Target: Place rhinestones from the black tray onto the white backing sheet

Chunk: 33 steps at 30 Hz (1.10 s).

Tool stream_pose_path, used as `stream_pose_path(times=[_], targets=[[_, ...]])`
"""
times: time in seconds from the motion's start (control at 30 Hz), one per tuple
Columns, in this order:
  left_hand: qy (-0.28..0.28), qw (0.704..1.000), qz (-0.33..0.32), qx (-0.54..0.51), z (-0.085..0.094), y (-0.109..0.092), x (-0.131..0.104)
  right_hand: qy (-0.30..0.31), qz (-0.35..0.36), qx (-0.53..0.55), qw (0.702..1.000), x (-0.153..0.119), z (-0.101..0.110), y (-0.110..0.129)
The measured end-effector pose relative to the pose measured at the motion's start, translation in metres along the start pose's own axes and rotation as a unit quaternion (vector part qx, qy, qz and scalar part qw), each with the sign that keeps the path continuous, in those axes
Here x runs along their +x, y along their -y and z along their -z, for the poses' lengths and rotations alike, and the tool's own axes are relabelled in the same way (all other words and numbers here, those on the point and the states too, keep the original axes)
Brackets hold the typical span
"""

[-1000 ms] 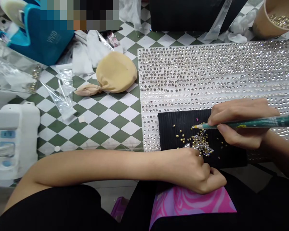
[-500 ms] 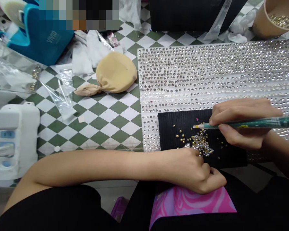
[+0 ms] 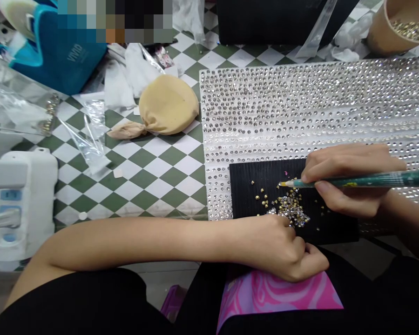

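Observation:
A green pencil point(image 3: 352, 180) with a pale sharpened end and yellow tip is gripped by my right hand point(image 3: 349, 172). Its tip meets the black ridged board point(image 3: 247, 174) beside a small stone. Loose rhinestones point(image 3: 293, 209), silver and gold-backed, lie heaped on that board, with several scattered around the pile. My left hand point(image 3: 289, 251) is closed in a fist at the board's near edge, above a pink and purple patterned sheet point(image 3: 282, 295). Its curled fingers hide whatever may be inside. Under the board lies a white sheet point(image 3: 265, 107) set with rows of silver rhinestones.
On the checkered tabletop point(image 3: 153, 181) rests a tied beige pouch point(image 3: 169, 104). A power strip point(image 3: 24, 204) is at the left, and a teal VIVID container point(image 3: 70, 60) stands behind. Plastic bags point(image 3: 94, 135) lie about. A tan tub of stones point(image 3: 377, 32) stands far right.
My right hand and the pencil have shifted slightly left, bringing the tip beside a small stone. My left hand stays in place.

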<state>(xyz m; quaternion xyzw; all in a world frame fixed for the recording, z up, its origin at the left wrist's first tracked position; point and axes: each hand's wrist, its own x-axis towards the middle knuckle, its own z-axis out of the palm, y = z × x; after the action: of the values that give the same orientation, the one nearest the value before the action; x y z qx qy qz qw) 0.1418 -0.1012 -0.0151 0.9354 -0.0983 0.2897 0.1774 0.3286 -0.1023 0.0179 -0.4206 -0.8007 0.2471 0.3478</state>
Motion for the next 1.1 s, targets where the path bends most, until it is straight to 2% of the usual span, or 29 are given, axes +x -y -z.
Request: stream_pose_path(times=[0.07, 0.1, 0.2, 0.27, 0.53, 0.83, 1.1], targets=[[0.0, 1.0, 0.002, 0.001, 0.0, 0.0, 0.0, -0.011, -0.005, 0.009, 1.0, -0.002, -0.002, -0.003], [-0.001, 1.0, 0.002, 0.001, 0.0, 0.0, 0.0, -0.035, -0.012, 0.01, 0.999, -0.004, -0.003, -0.004], [-0.005, 1.0, 0.001, 0.001, 0.0, 0.0, 0.001, -0.162, -0.061, -0.03, 0.984, -0.008, -0.008, -0.007], [-0.008, 1.0, 0.001, 0.002, 0.0, 0.0, 0.001, -0.211, -0.095, -0.078, 0.97, -0.008, -0.01, -0.007], [-0.004, 1.0, -0.001, 0.007, 0.001, 0.001, 0.001, -0.15, -0.147, -0.073, 0.975, 0.001, -0.014, -0.008], [-0.008, 1.0, 0.003, 0.006, -0.001, -0.001, 0.0, -0.136, -0.134, -0.113, 0.975, 0.001, -0.014, -0.011], [-0.002, 1.0, 0.001, 0.007, 0.0, 0.001, 0.001, -0.147, -0.13, -0.076, 0.978, -0.003, -0.01, -0.003]])
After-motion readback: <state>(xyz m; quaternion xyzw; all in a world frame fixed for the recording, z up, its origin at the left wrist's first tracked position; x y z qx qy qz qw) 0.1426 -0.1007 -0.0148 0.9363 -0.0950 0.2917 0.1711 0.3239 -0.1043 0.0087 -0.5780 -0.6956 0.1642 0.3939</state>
